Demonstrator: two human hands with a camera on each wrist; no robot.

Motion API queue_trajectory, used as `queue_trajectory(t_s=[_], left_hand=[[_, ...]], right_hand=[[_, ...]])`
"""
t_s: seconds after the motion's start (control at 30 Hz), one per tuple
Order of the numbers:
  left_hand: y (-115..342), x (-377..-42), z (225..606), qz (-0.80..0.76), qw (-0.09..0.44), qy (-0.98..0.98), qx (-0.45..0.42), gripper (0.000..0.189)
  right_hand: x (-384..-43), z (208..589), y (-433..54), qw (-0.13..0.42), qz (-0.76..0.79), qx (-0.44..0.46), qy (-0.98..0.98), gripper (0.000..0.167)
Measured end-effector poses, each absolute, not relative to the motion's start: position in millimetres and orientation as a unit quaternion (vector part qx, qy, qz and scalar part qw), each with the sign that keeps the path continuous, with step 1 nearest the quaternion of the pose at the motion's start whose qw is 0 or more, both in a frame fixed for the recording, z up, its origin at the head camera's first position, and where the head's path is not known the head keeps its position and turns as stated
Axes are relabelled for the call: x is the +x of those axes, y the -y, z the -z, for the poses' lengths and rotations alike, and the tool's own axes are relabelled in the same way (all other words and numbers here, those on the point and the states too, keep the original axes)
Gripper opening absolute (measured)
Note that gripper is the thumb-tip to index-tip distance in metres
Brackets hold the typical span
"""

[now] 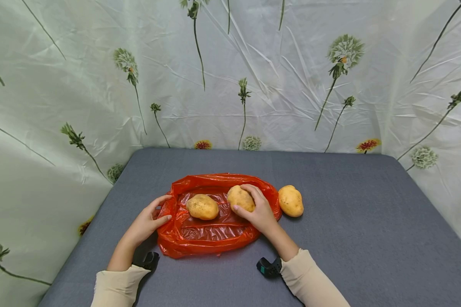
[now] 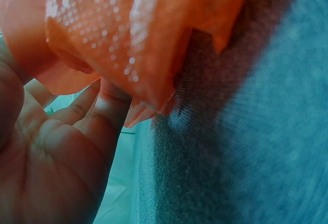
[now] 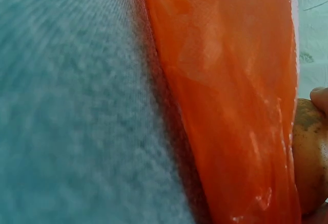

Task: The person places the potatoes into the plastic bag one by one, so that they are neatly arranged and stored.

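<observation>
Perhaps a potato [image 1: 238, 198] is being set in the red plastic bag [image 1: 215, 247]. Inside the bag's right end, it is held between curled fingers of the right hand [image 1: 261, 211]; the bag's left edge is gripped by the left hand [image 1: 147, 224]. Next, a soft letting-go seems needed.

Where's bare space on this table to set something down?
Widest: the gray tabletop right of the loose potato. Also a strip between the red plastic bag and floral curtain, and a patch between the sleeves. The bag is crowded: one potato lies inside, the right hand holds another potato at its opening, the left hand its left rim.
</observation>
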State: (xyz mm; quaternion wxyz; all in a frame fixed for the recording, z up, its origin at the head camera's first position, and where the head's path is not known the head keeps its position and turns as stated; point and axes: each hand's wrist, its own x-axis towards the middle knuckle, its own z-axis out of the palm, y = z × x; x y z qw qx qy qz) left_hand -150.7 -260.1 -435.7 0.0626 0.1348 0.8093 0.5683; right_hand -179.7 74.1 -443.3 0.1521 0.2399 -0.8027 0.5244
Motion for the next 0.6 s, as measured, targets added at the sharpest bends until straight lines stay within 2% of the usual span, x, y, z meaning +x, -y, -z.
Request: queue_trajectory(t_s=[0.6], left_hand=[[259.6, -150.4, 435.4, -0.57, 0.067, -0.809, 0.127, 0.055]], right_hand=[[-183.0, 444.6, -64.4, 0.118, -0.508, 0.24, 0.819, 0.053]])
